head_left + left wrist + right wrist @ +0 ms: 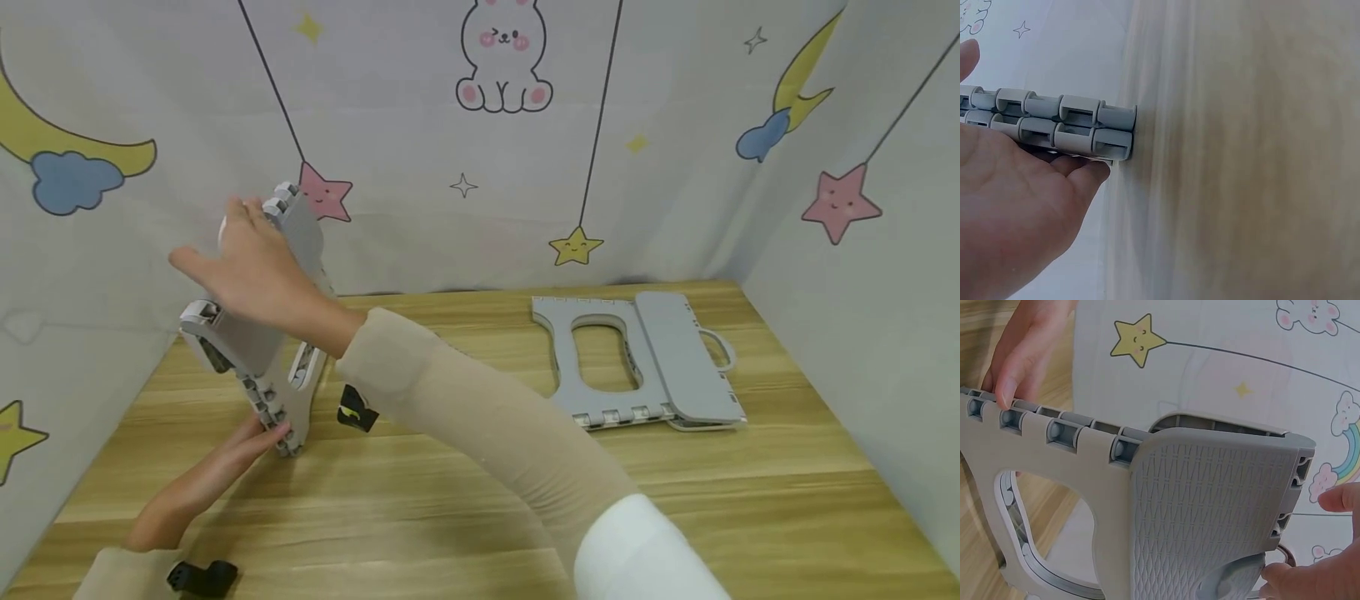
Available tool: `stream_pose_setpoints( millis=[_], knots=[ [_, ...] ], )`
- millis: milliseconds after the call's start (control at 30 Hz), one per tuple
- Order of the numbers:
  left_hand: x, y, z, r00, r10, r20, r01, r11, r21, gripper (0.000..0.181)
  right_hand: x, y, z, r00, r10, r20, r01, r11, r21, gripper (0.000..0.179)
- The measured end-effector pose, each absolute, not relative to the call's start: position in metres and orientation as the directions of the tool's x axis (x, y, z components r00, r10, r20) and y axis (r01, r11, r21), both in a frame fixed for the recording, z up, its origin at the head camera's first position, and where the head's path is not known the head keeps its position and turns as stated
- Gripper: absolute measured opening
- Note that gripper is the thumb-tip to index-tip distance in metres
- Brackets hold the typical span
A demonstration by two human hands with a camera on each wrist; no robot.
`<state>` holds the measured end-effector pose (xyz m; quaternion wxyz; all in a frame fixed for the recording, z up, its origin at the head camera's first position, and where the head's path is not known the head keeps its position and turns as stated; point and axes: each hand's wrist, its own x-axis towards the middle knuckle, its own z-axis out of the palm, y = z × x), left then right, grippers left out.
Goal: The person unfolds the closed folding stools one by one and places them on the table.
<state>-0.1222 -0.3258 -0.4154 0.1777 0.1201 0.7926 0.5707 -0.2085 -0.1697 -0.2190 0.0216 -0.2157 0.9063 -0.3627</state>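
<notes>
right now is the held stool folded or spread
The stool looks folded: its hinge rows lie side by side in the left wrist view.

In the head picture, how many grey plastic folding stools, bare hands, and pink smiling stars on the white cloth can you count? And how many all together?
Grey plastic folding stools: 2
Bare hands: 2
Pink smiling stars: 2
Total: 6

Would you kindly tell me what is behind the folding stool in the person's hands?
In the head view, a pink star on the printed cloth shows past the upper right edge of the stool. The parts of the cloth and table directly behind it are hidden.
</notes>
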Motion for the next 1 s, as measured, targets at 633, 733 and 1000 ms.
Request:
stream_pose_setpoints(
  millis=[633,733,1000],
  knots=[
    [-0.124,-0.336,-0.403,-0.930,0.303,-0.210,-0.051,0.459,0.887,0.072,-0.211,-0.174,-0.220,-0.894,-0.427,0.134,-0.406,0.649,-0.643,0.077],
    [-0.123,-0.338,-0.400,-0.954,0.283,-0.099,0.045,0.461,0.886,0.066,-0.211,-0.173,-0.220,-0.891,-0.433,0.136,-0.410,0.640,-0.650,0.076],
    [-0.125,-0.336,-0.404,-0.940,0.188,0.285,0.337,0.381,0.861,0.038,-0.211,-0.170,-0.221,-0.877,-0.457,0.150,-0.432,0.611,-0.663,0.074]
  ],
)
